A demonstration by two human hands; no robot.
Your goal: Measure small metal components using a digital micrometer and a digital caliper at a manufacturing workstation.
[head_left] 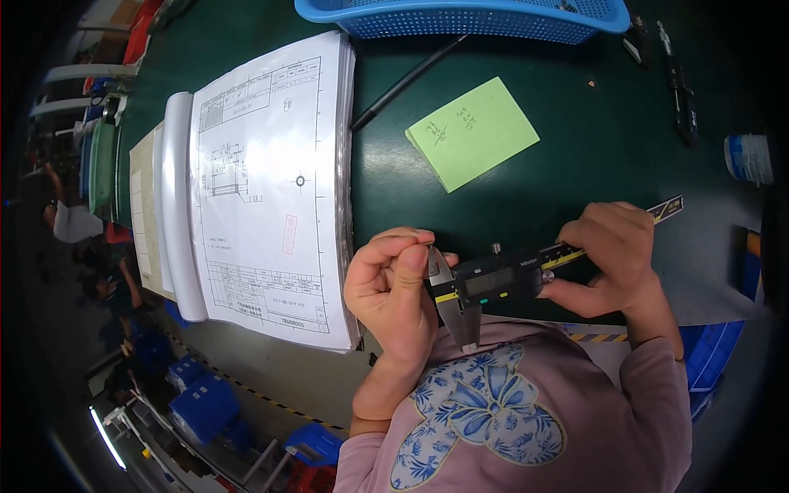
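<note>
Two bare hands work over a dark green bench mat (pixel 567 172), and every place below is told from the black digital caliper (pixel 493 283) with its grey display and yellow-marked steel beam, which sits at the lower middle of the view. Far to its left, a thick bound stack of white technical drawings (pixel 263 189) lies open on the mat. Just left of the caliper, touching its jaws, the left hand (pixel 390 292) is curled nearly closed, thumb pressed against bent fingers as if pinching something small at the jaw tips; whatever it pinches is hidden behind the fingers, so I cannot tell what it is. Above the caliper and a little behind it lies a pale green square paper notepad (pixel 472 131) with a few pencilled marks, and beyond that stands a blue perforated plastic basket (pixel 460 16) at the mat's far edge. Right of the display, the right hand (pixel 612 259) wraps loosely round the beam, thumb resting near the slider wheel, fingers half closed. Judging by this, a measurement is being taken, with the jaws set about the pinched item. Next would seem to call for a gentle thumb push to seat the jaws squarely, holding the item steady, then reading the display, which is too blurred to make out.
</note>
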